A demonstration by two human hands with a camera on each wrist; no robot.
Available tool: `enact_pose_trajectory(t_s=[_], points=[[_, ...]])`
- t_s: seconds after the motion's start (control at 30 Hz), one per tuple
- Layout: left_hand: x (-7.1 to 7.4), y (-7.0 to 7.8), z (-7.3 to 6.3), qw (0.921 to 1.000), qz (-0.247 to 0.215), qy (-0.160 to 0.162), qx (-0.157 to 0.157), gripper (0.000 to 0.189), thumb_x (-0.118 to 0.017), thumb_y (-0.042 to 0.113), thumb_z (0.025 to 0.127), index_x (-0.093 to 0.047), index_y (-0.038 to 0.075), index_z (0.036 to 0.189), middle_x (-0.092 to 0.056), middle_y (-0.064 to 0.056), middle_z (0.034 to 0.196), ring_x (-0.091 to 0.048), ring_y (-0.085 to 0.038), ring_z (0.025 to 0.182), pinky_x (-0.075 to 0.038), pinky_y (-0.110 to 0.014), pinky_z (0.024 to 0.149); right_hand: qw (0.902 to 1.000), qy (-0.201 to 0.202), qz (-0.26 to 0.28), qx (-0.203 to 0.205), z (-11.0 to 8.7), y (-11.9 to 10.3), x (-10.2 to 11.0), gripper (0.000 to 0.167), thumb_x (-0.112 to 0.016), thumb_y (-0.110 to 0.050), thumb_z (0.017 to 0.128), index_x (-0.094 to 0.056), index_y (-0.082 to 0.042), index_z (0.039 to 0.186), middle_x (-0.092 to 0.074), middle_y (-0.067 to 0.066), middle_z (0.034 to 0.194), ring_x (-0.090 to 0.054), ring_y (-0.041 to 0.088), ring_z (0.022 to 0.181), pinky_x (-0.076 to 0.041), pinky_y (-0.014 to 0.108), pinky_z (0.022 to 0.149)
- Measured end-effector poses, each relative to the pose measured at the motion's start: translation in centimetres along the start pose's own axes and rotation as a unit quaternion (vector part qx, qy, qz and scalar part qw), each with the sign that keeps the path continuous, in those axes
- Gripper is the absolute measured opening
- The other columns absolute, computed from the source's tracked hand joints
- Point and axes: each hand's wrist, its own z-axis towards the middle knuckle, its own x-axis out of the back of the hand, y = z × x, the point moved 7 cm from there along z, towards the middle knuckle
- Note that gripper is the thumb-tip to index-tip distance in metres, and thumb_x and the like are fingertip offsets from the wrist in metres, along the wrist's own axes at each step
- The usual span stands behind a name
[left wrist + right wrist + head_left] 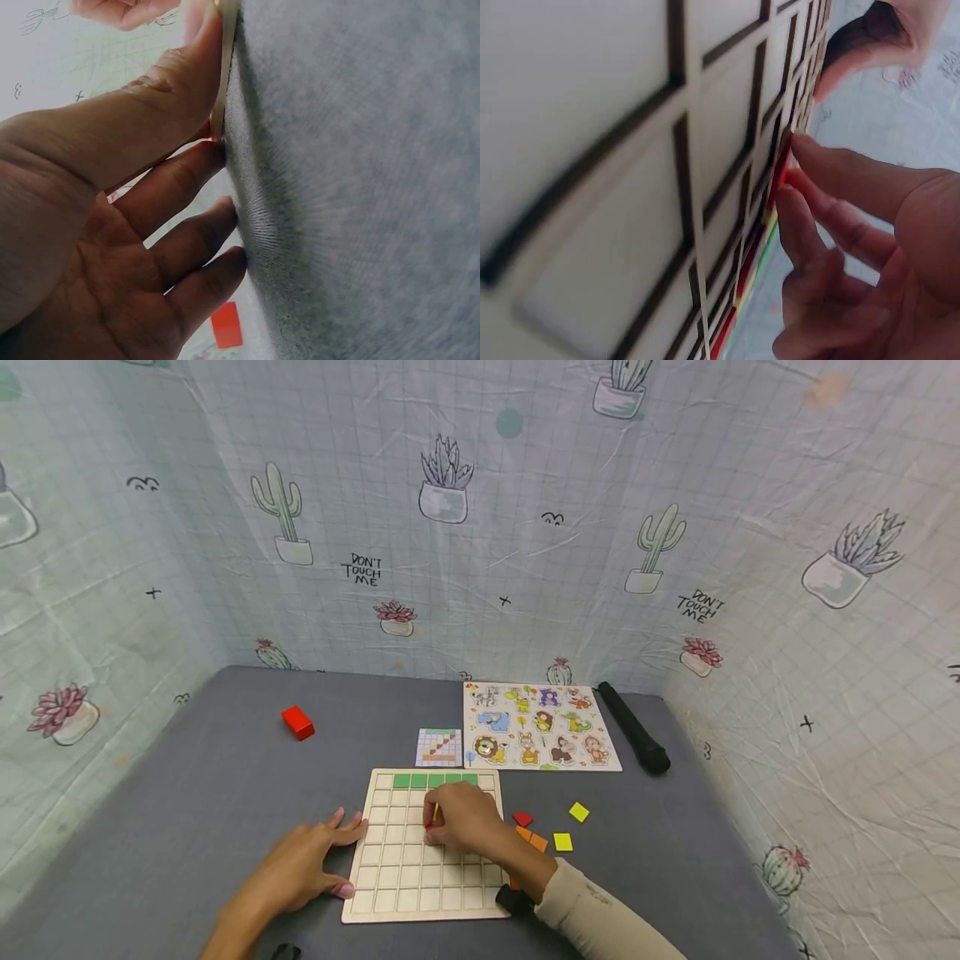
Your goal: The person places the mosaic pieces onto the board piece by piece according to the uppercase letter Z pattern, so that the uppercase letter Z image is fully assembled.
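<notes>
Your head camera looks forward and down over the tabletop [187, 827] from above its near side. Your left wrist camera sits close to your left hand [303, 862], turned sideways, low over the tabletop; your right one skims the board [390, 877] close up beside your right hand [462, 817]. Head and left wrist views share the red block [297, 723] toward the far-left corner.

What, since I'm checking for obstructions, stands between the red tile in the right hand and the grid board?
Nothing visible: the right hand pinches the red tile at the grid board, with no loose piece showing between them. Whether it is seated, I cannot tell.
</notes>
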Motion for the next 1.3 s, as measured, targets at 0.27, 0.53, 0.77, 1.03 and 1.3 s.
enact_pose_trajectory(t_s=[0.27, 0.53, 0.77, 1.03, 1.3], points=[[0.2, 0.0, 0.1, 1.0000, -0.003, -0.002, 0.004, 0.096, -0.098, 0.043, 0.060, -0.066, 0.017, 0.147, -0.058, -0.029, 0.152, -0.062, -0.055, 0.131, -0.052, -0.063, 0.100, 0.9973, -0.028, 0.067, -0.013, -1.2, 2.3, 1.8, 0.023, -0.091, -0.027, 0.085, -0.078, -0.023, 0.103, -0.065, -0.013, 0.079, -0.057, 0.005, 0.072, -0.048, 0.026, 0.066], [0.3, 0.0, 0.2, 1.0000, 0.004, 0.002, 0.000, 0.097, -0.097, 0.045, 0.059, -0.066, 0.017, 0.147, -0.058, -0.031, 0.151, -0.063, -0.055, 0.129, -0.053, -0.062, 0.099, 0.9906, 0.005, 0.123, -0.059, -4.0, 6.5, 5.0, 0.027, -0.086, -0.022, 0.091, -0.075, -0.015, 0.114, -0.068, -0.004, 0.087, -0.059, 0.014, 0.074, -0.049, 0.031, 0.065], [0.2, 0.0, 0.2, 1.0000, 0.009, 0.001, -0.004, 0.097, -0.096, 0.046, 0.059, -0.066, 0.017, 0.147, -0.058, -0.031, 0.151, -0.063, -0.055, 0.129, -0.053, -0.063, 0.099, 0.9828, 0.046, 0.131, -0.121, -6.3, 11.1, 7.2, 0.031, -0.087, -0.022, 0.089, -0.075, -0.014, 0.117, -0.069, -0.003, 0.087, -0.060, 0.016, 0.070, -0.049, 0.033, 0.062], [0.1, 0.1, 0.2, 1.0000, 0.005, -0.003, -0.004, 0.098, -0.097, 0.046, 0.059, -0.066, 0.017, 0.147, -0.057, -0.030, 0.151, -0.063, -0.055, 0.129, -0.053, -0.063, 0.099, 0.9687, 0.090, 0.135, -0.188, -9.0, 16.0, 8.6, 0.035, -0.089, -0.017, 0.087, -0.076, -0.012, 0.119, -0.069, 0.001, 0.089, -0.059, 0.018, 0.073, -0.048, 0.034, 0.064], [0.3, 0.1, 0.1, 0.9999, 0.008, -0.005, -0.005, 0.097, -0.097, 0.047, 0.059, -0.067, 0.017, 0.146, -0.058, -0.031, 0.151, -0.063, -0.056, 0.128, -0.053, -0.063, 0.097, 0.9629, 0.093, 0.055, -0.247, -10.4, 18.9, 9.6, 0.032, -0.091, -0.022, 0.085, -0.077, -0.016, 0.114, -0.069, 0.000, 0.092, -0.059, 0.017, 0.076, -0.046, 0.036, 0.067]])
